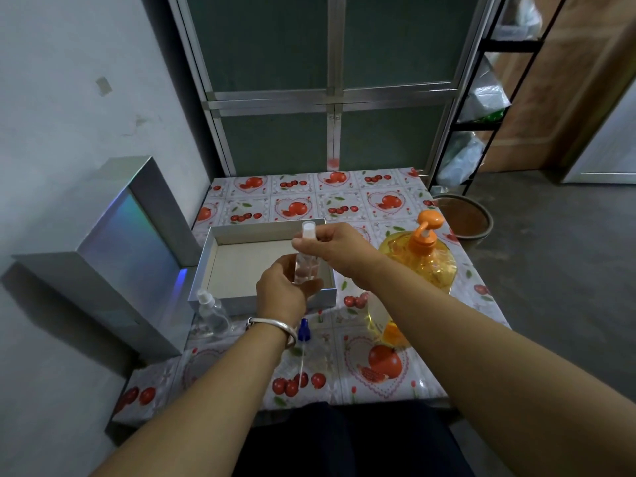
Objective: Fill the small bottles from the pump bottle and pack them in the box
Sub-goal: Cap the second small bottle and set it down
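Your left hand (280, 290) grips the clear spray bottle (304, 266) while your right hand (335, 244) pinches its white cap (308, 230); tilted, it can spill into the box (241, 232) at 12 o'clock.

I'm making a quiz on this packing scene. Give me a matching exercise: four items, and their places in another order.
1 slim clear bottle
2 pump bottle
3 round clear bottle
4 blue sprayer

A on the table, right of the box
B held in both hands above the box
C lying on the table by the left wrist
D standing at the box's near left corner

Pairs: 1-B, 2-A, 3-D, 4-C
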